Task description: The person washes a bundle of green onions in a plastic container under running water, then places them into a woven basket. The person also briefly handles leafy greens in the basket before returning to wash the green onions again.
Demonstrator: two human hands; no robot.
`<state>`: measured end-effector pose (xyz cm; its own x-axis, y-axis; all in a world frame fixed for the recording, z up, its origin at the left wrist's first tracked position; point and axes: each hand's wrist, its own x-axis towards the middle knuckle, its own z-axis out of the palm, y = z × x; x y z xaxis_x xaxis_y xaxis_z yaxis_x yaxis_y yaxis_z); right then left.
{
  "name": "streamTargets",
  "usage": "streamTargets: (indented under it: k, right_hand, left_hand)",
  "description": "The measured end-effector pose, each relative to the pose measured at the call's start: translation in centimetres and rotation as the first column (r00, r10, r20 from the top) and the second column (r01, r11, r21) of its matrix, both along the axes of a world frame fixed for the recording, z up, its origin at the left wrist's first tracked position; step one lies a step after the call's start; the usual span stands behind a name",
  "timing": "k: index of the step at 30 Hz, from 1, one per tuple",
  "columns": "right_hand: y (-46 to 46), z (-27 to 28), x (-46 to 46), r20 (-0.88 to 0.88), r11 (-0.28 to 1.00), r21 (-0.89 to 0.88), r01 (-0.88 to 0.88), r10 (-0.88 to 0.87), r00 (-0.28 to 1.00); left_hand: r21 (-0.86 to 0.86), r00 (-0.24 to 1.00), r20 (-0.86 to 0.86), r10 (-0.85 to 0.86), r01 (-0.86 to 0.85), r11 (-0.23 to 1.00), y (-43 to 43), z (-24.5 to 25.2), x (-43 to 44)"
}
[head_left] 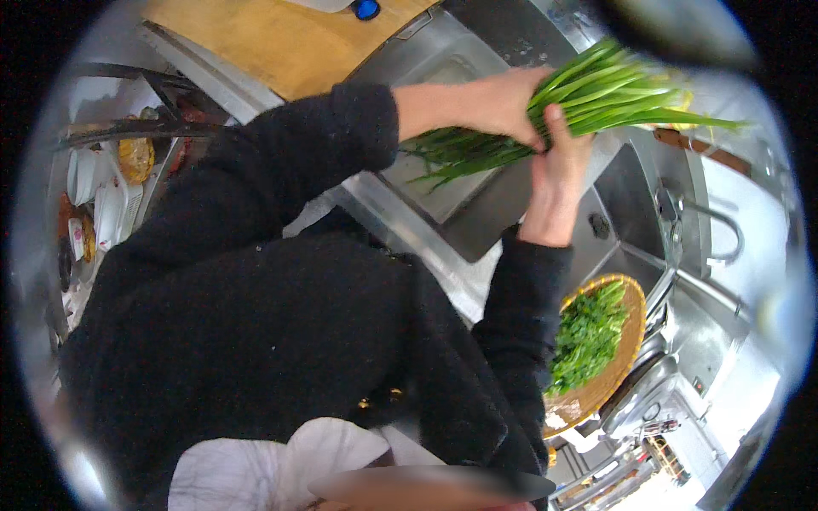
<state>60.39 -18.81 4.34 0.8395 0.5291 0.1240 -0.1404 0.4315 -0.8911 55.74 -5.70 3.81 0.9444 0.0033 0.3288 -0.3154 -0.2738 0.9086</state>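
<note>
A thick bunch of long green leaves, which look like garlic chives [607,89], is held crosswise over the stainless steel sink [447,70]. My left hand [505,102] wraps around the bunch near its middle, coming in from the left. Just beside it, my right hand [565,150] also grips the bunch, its thumb lying over the leaves. Darker leaf tips hang out to the left beneath my left wrist. Paler, straighter ends fan out to the upper right. Parts of the fingers of both hands are hidden by the leaves.
A wooden cutting board [275,45] lies at the upper left, with a blue object [366,9] by its far edge. Right of me sits a round woven basket [629,358] with chopped-looking leafy greens [588,338]. A curved faucet [735,236] rises behind the second basin [607,223]. White containers [108,211] stand low at left.
</note>
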Motion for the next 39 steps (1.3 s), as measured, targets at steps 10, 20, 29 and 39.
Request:
streamTargets:
  k: [10, 20, 29, 39]
  right_hand:
    - [-10.8, 17.6, -7.2, 0.362, 0.983, 0.105, 0.153, -0.181, 0.914]
    - [-20.7, 20.2, -10.5, 0.451, 0.953, 0.108, 0.283, -0.300, 0.841]
    - [-31.7, 28.4, -11.7, 0.582, 0.851, 0.064, 0.522, -0.457, 0.673]
    - [-44.8, 36.8, -18.7, 0.723, 0.535, 0.001, 0.845, -0.584, 0.369]
  left_hand:
    - [0.201, 0.892, 0.451, -0.023, -0.077, 0.977, -9.5, 18.5, -7.2]
    - [0.111, 0.846, 0.480, -0.233, 0.205, 0.973, -18.6, 21.8, -10.2]
    - [0.025, 0.696, 0.634, -0.337, 0.417, 0.909, -28.8, 27.6, -7.3]
    - [0.038, 0.515, 0.765, -0.386, 0.564, 0.825, -43.0, 32.8, -9.3]
